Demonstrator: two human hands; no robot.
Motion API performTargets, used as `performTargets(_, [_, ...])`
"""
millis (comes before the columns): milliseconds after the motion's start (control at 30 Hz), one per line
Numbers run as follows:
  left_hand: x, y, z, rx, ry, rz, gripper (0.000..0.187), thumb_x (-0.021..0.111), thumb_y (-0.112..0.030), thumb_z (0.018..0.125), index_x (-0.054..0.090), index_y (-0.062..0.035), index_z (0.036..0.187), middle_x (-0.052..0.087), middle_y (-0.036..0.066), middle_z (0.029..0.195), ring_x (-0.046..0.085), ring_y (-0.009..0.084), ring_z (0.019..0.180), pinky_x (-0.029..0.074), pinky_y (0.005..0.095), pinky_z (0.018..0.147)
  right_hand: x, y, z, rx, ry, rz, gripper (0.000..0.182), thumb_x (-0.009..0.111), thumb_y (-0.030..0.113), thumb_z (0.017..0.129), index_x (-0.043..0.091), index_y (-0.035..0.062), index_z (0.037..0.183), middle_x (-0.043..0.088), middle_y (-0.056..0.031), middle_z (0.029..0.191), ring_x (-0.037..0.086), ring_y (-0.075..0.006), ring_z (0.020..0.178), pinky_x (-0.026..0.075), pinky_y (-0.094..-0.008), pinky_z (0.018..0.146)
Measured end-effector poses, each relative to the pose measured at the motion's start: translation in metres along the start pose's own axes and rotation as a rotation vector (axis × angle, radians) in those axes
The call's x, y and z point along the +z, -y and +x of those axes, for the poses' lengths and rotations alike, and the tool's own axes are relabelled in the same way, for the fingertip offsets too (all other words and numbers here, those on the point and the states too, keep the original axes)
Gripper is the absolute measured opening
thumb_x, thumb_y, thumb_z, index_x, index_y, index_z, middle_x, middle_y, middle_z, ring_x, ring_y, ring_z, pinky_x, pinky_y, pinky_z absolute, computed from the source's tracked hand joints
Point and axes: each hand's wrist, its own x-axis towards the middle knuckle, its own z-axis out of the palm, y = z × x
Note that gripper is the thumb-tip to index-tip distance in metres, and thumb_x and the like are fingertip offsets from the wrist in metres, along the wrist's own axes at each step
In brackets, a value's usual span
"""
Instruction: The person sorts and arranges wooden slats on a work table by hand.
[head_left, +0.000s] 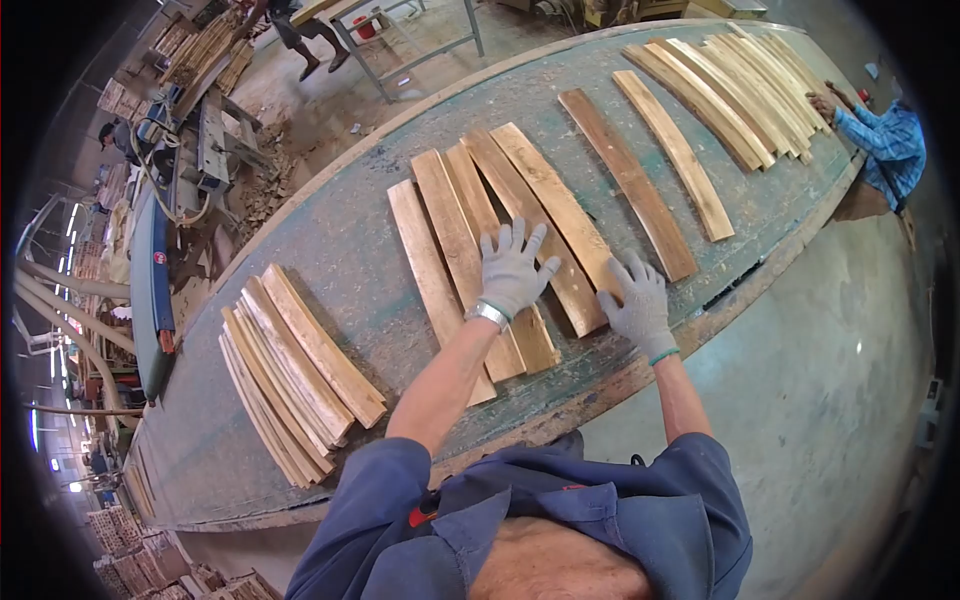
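Blue shirt point(390, 525) is filling the foreground. Left hand point(513, 270) is lying splayed, gripping nothing, across central slats point(455, 235) on the desk point(340, 240); right hand point(640, 308) is touching the near end of the outer slat point(553, 205), grip unclear. Presumed step: arranging slats; next move is calling for levelling ends.

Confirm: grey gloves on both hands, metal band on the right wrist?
Wrong wrist: the head view shows the metal band at the wrist of the left hand, not the right hand. Both hands do wear grey gloves.
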Motion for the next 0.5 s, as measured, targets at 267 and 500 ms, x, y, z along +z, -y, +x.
performTargets(267, [-0.012, 0.038, -0.041, -0.117, -0.164, 0.115, 0.062, 0.054, -0.048, 0.093, 0.042, -0.0248, 0.149, 0.023, 0.024, 0.159, 0.021, 0.0405, 0.148, 0.01, 0.0545, 0.12, 0.017, -0.039, 0.019, 0.086, -0.122, -0.233, 0.054, 0.07, 0.033, 0.081, 0.057, 0.0194, 0.132, 0.053, -0.0128, 0.133, 0.052, -0.0331, 0.112, 0.042, -0.0474, 0.088])
performTargets(500, [-0.025, 0.103, -0.08, -0.458, -0.266, -0.207, 0.062, 0.064, -0.032, 0.087, 0.047, -0.0203, 0.146, 0.029, 0.03, 0.155, 0.029, 0.0439, 0.144, 0.027, 0.0457, 0.117, 0.022, -0.02, 0.05, 0.248, -0.36, -0.387, 0.051, 0.064, 0.034, 0.087, 0.055, 0.0174, 0.135, 0.052, -0.0151, 0.136, 0.048, -0.0359, 0.125, 0.04, -0.0492, 0.099])
